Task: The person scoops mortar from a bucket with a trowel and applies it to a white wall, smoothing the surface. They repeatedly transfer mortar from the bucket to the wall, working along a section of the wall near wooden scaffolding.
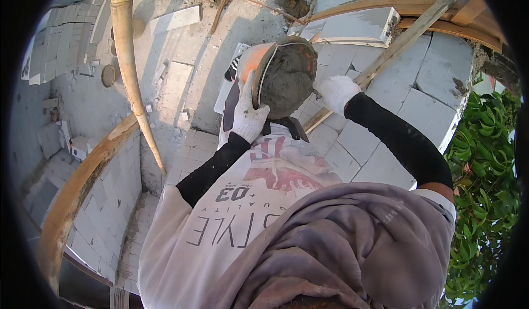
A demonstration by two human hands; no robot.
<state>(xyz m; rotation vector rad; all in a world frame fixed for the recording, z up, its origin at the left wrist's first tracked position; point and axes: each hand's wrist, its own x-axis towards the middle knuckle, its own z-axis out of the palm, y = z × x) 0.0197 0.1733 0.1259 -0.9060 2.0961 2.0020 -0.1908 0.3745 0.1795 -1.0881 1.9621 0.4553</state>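
An orange bucket [254, 60] is tilted in front of my body, full of wet grey mortar [287, 69]. My left hand [248, 117], in a white knitted glove, is closed on the bucket's near left rim, with its fingers along the outer wall. To the right of the bucket, my gloved right hand [337, 94] is closed in a fist around a handle. A short dark shank joins it to the mortar, so it looks like a trowel [316, 93]; mortar hides its blade.
Pale block wall [380, 127] lies under and right of me, with a loose block [358, 25] and a wooden plank [405, 40]. A bamboo pole [125, 50] and curved timber [82, 182] cross the left, above a lower floor with stacked blocks [63, 39]. Leafy plants [479, 182] border the right.
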